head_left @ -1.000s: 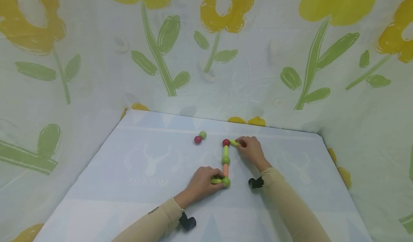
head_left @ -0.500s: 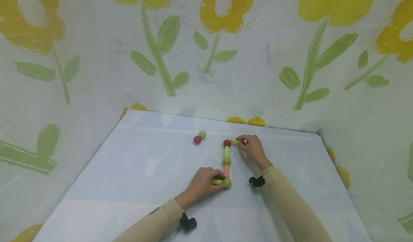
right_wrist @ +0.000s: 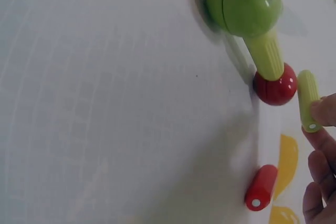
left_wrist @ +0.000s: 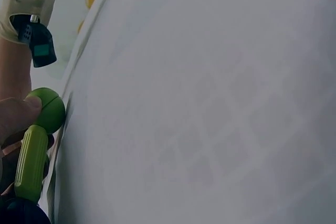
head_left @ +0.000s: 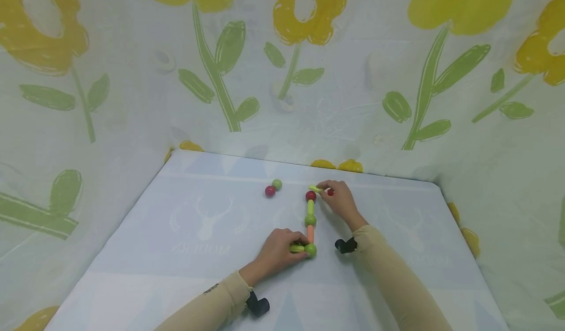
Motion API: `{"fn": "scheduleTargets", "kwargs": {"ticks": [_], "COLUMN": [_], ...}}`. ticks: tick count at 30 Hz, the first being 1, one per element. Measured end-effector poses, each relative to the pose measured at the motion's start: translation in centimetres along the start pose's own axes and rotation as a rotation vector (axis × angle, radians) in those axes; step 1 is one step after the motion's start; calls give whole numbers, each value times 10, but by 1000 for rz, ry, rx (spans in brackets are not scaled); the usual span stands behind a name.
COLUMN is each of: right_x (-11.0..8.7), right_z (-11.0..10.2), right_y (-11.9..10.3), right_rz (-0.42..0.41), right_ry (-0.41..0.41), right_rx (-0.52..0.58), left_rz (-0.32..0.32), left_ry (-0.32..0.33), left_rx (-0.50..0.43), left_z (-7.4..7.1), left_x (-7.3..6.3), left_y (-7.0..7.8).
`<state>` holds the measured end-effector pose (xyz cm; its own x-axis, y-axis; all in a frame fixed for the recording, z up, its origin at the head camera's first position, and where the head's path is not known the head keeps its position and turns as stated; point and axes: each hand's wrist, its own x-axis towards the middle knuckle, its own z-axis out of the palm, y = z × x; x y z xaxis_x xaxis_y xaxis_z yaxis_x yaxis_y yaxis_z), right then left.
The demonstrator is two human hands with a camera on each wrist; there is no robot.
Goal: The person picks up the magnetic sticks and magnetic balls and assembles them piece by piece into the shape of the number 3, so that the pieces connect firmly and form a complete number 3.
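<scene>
Three balls (head_left: 310, 220) seem joined, left fingers (head_left: 289, 238) pinch the near one, right fingers (head_left: 327, 185) pinch a loose stick (right_wrist: 306, 95), two spare balls (head_left: 270, 191) wait

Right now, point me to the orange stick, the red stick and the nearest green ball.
Orange stick (head_left: 311, 233): head view, middle of its length.
Red stick (right_wrist: 262, 184): right wrist view, middle of its body.
Nearest green ball (left_wrist: 53, 110): left wrist view, its uncovered side.
</scene>
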<state>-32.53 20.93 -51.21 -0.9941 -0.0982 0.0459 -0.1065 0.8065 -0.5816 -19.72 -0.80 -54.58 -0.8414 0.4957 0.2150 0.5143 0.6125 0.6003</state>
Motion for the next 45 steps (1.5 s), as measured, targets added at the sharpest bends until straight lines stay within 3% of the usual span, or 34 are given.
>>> {"fn": "scheduleTargets", "kwargs": {"ticks": [11, 21, 33, 45], "right_x": [7, 14, 10, 12], "right_z": [13, 32, 33, 37], "right_y": [-26, -24, -26, -22], "right_rz": [-66, -115, -31, -47], "right_ry": [-34, -85, -129, -115], "right_rx": [62, 93, 78, 93], "left_rz": [9, 20, 64, 41], "left_ry": [6, 18, 43, 24], "left_rx": [-4, 17, 17, 5], "left_z": [-1, 0, 1, -2], "left_x": [-1, -2, -1, -1], "left_y": [-1, -1, -1, 3]}}
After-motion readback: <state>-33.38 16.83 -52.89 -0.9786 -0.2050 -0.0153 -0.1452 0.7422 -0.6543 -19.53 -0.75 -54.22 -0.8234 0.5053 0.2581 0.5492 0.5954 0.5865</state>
